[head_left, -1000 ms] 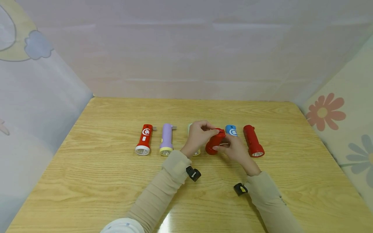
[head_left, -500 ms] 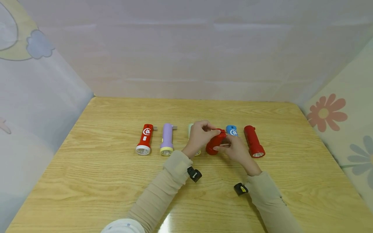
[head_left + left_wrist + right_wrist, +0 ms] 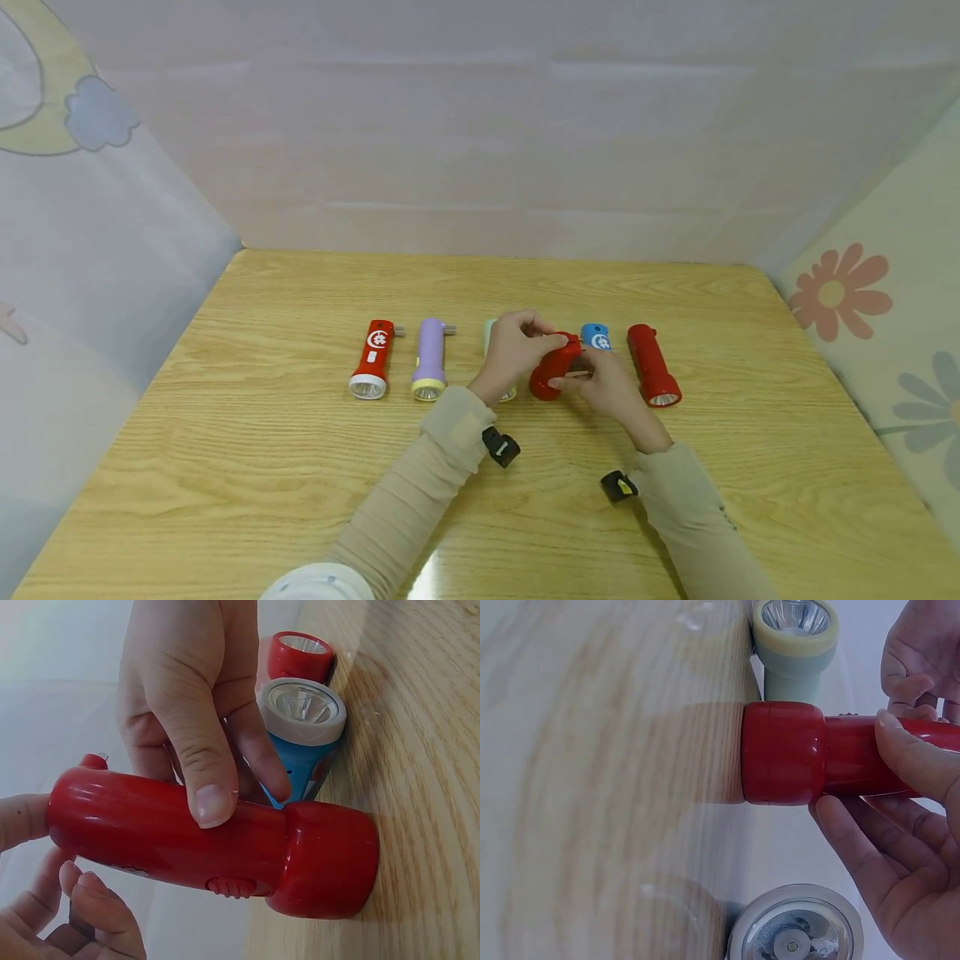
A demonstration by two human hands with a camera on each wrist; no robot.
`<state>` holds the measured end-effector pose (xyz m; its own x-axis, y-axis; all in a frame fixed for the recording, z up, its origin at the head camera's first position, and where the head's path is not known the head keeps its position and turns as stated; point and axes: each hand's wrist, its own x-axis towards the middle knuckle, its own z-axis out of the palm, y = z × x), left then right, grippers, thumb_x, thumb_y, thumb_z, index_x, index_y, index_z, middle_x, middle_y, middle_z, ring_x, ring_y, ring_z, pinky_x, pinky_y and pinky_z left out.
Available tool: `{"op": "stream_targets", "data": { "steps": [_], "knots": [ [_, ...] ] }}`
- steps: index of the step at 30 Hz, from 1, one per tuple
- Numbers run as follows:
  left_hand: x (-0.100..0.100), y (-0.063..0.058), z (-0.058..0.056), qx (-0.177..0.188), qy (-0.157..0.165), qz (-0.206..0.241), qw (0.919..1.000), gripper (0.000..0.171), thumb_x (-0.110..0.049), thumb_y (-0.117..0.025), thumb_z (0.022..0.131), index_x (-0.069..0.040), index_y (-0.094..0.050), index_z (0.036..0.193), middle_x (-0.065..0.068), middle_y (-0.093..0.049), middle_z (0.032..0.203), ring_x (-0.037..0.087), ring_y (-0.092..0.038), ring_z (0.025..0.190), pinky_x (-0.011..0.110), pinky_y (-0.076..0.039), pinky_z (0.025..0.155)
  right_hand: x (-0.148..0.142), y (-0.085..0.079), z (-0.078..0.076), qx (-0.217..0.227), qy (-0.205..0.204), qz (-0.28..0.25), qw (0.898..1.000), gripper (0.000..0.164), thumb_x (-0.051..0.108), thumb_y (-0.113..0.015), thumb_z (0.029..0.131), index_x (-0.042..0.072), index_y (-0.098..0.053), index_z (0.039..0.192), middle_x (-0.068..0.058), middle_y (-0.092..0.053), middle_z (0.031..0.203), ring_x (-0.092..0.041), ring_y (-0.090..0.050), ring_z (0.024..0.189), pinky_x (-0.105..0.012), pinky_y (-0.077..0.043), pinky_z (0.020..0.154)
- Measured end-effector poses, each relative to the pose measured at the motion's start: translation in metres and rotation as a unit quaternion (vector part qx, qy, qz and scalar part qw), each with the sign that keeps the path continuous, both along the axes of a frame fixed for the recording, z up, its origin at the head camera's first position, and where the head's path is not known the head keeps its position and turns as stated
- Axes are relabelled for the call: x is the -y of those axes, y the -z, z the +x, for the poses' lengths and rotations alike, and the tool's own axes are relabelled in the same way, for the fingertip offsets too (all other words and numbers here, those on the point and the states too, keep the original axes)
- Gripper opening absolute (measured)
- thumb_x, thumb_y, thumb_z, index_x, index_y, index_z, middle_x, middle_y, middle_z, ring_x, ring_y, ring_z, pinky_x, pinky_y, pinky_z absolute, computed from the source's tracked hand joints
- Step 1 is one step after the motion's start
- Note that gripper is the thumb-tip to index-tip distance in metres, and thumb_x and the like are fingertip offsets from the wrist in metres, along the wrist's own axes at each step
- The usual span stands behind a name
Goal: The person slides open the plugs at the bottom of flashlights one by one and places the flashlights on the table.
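Note:
In the head view a red flashlight (image 3: 551,371) stands lens-down on the wooden table (image 3: 300,467), tail up, between both hands. My right hand (image 3: 607,383) grips its barrel, thumb on the near side and fingers behind. My left hand (image 3: 513,346) is at the tail, thumb on its top end. In the left wrist view a finger of this hand touches the tail of the red flashlight (image 3: 180,825), while the other fingers (image 3: 97,907) are curled beside it. A ribbed slide switch (image 3: 236,887) shows on the barrel. The lens is hidden against the table.
Several flashlights lie in a row: red-and-white (image 3: 372,358), purple (image 3: 430,354), mint green (image 3: 795,667) partly behind my left hand, blue (image 3: 596,335) partly behind my right hand, and red (image 3: 652,362) at the right end. Metal plug prongs stick out of the two leftmost ones.
Both hands keep nearly the same place on the red flashlight, with hardly any visible movement. The other flashlights stay where they were.

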<state>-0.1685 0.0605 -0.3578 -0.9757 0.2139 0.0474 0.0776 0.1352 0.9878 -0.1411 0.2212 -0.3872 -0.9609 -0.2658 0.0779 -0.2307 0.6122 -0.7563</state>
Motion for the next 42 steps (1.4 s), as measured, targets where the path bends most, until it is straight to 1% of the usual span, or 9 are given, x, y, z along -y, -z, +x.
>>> {"op": "stream_targets", "data": {
  "steps": [8,15,24,34,42],
  "knots": [
    [-0.0007,-0.0009,0.0026,-0.006,-0.005,0.007,0.9999,0.012,-0.010,-0.074,0.075,-0.002,-0.064,0.075,0.004,-0.061,0.071,0.012,-0.054,0.061,0.023,-0.049,0.056,-0.0004,-0.0002,0.0000,0.007,0.003,-0.004,1.000,0.038,0.006,-0.073,0.075,-0.007,-0.059,0.109,-0.020,-0.064,0.101,-0.033,-0.062,0.090,-0.040,-0.052,0.074],
    [-0.0026,0.0016,0.0013,-0.013,-0.013,0.001,0.9998,0.014,-0.011,-0.075,0.074,-0.003,-0.064,0.074,0.003,-0.060,0.069,0.011,-0.053,0.060,0.022,-0.048,0.055,0.0001,-0.0015,-0.0007,0.017,0.001,-0.011,1.000,0.039,0.004,-0.073,0.076,-0.006,-0.058,0.110,-0.020,-0.064,0.102,-0.033,-0.061,0.092,-0.039,-0.052,0.075],
    [-0.0030,-0.0014,0.0007,-0.003,-0.019,-0.009,0.9998,0.015,-0.013,-0.076,0.073,-0.004,-0.064,0.072,0.002,-0.061,0.069,0.011,-0.055,0.064,0.022,-0.049,0.056,-0.0007,0.0000,-0.0007,0.007,0.006,0.018,1.000,0.039,0.010,-0.074,0.076,-0.007,-0.060,0.108,-0.021,-0.064,0.102,-0.034,-0.062,0.090,-0.039,-0.052,0.073],
    [-0.0052,0.0000,-0.0019,-0.001,-0.025,-0.009,0.9996,0.017,-0.014,-0.078,0.071,-0.005,-0.063,0.070,0.002,-0.061,0.068,0.012,-0.055,0.063,0.023,-0.048,0.055,-0.0001,-0.0011,-0.0023,-0.002,-0.001,0.013,1.000,0.038,0.008,-0.074,0.075,-0.007,-0.060,0.108,-0.020,-0.064,0.101,-0.032,-0.063,0.089,-0.040,-0.052,0.074],
    [-0.0052,0.0005,-0.0011,-0.010,-0.017,0.004,0.9998,0.018,-0.012,-0.077,0.072,-0.004,-0.062,0.069,0.003,-0.060,0.067,0.011,-0.054,0.062,0.022,-0.048,0.054,-0.0006,0.0009,-0.0015,-0.016,-0.007,0.008,1.000,0.038,0.008,-0.074,0.076,-0.008,-0.061,0.107,-0.021,-0.064,0.100,-0.033,-0.063,0.089,-0.040,-0.052,0.074]
  ]
}}
